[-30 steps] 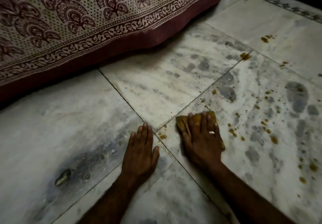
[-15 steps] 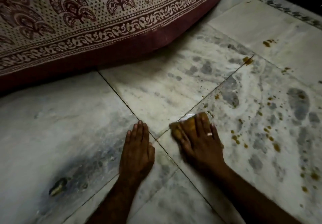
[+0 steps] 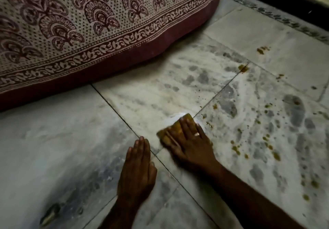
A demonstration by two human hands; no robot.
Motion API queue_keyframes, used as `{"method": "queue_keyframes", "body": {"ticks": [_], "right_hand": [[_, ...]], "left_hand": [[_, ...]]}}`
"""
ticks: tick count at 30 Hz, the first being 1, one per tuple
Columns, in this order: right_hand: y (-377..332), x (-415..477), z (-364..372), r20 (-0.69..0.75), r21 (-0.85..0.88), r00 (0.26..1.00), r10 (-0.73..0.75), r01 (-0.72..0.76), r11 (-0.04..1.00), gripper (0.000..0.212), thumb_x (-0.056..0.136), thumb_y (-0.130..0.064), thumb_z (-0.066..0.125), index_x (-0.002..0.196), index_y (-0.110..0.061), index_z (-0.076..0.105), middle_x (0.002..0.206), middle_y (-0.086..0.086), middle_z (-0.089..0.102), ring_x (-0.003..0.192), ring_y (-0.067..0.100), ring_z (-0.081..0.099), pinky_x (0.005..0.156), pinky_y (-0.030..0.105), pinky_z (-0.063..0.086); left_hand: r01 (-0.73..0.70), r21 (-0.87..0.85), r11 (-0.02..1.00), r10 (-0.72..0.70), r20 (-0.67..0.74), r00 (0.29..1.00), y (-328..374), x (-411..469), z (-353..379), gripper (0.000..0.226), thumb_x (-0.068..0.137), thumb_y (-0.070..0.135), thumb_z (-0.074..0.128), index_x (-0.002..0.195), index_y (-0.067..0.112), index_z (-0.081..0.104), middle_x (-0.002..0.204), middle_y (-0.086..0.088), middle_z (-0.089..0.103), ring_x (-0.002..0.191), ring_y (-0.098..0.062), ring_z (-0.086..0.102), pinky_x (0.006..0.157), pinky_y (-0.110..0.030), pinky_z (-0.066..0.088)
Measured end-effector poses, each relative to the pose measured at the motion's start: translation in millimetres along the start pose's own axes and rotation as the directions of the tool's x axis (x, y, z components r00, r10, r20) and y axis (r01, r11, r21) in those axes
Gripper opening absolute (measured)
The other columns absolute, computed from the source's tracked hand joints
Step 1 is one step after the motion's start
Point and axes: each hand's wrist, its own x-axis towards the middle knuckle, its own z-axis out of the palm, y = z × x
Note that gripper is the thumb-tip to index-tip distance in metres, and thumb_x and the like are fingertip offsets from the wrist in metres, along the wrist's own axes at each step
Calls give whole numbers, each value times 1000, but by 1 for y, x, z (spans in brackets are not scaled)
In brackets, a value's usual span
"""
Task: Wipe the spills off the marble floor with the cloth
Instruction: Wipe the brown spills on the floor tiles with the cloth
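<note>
1. One small yellow-brown stained cloth (image 3: 175,130) lies flat on the grey-veined white marble floor (image 3: 71,139), beside a junction of tile joints.
2. The right hand (image 3: 189,144) presses on the cloth from above, its fingers (image 3: 185,128) spread out flat, not curled around it; a ring (image 3: 196,134) shows on one finger.
3. The left hand (image 3: 137,171) rests palm-down on the bare floor just left of the cloth, fingers straight and together, holding nothing.
4. Many orange-brown spills (image 3: 236,149) dot the tiles to the right, some near the cloth, others well apart.
5. A maroon-and-cream block-printed fabric (image 3: 89,32) hangs down to the floor behind.
</note>
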Motion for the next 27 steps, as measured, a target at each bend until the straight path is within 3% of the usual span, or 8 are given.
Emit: {"method": "queue_keyframes", "body": {"ticks": [3,8,10,15,17,19,23,27], "right_hand": [[-31,54,-6,46,118,995,93,-98,988,60,104,-65,18,160,-47,8,173,4,-4,158,20,-13,127,45,-10],[-38,0,10,-83,44,992,-91,95,995,56,106,-58,28,159,-42,28,169,11,22,158,26,14,128,46,14],[-6,-32,7,-44,-14,994,-104,103,995,57,104,-59,31,159,-44,26,169,8,22,158,24,17,128,44,12],[17,11,-12,30,45,986,162,-163,986,59,103,-64,18,159,-50,3,172,1,-8,158,19,-17,126,42,-10],[-2,36,-12,79,58,988,135,-139,989,61,104,-64,18,160,-47,-1,172,4,-12,157,22,-21,124,44,-15],[-19,28,-11,126,23,992,3,-6,1000,62,106,-61,17,162,-40,0,172,13,-6,157,29,-16,125,48,-10],[-1,-59,-16,103,-85,966,-235,244,966,60,107,-59,25,161,-35,23,166,16,26,156,33,20,123,49,18],[41,-91,-21,90,-121,996,-7,18,992,58,106,-57,22,159,-35,30,164,14,35,156,31,19,120,46,20]], "left_hand": [[9,61,998,-8,-17,1000,2,1,2,65,97,28,33,155,0,29,164,-17,27,152,-29,27,121,-48,24],[-5,109,994,11,-52,999,2,-1,2,60,97,25,34,149,-5,37,160,-22,33,149,-35,33,119,-52,28],[13,116,993,-11,-21,1000,5,0,-1,62,98,28,32,151,-5,34,161,-22,30,150,-34,31,120,-51,27],[20,119,993,-17,-20,1000,7,1,1,63,102,33,29,153,-4,29,163,-23,26,151,-35,27,121,-53,26],[4,115,993,1,-39,999,6,1,3,62,103,32,33,153,-4,28,163,-23,25,152,-35,26,121,-53,27],[12,113,994,-8,-32,999,6,2,1,62,104,30,36,154,-4,28,163,-23,25,152,-36,25,120,-54,28],[10,80,997,-16,76,997,6,9,-8,61,102,29,34,153,-4,31,162,-23,27,150,-37,30,118,-54,31],[49,31,998,-52,120,991,10,22,-7,68,103,42,21,151,-5,35,161,-23,30,147,-39,36,117,-54,31]]}}
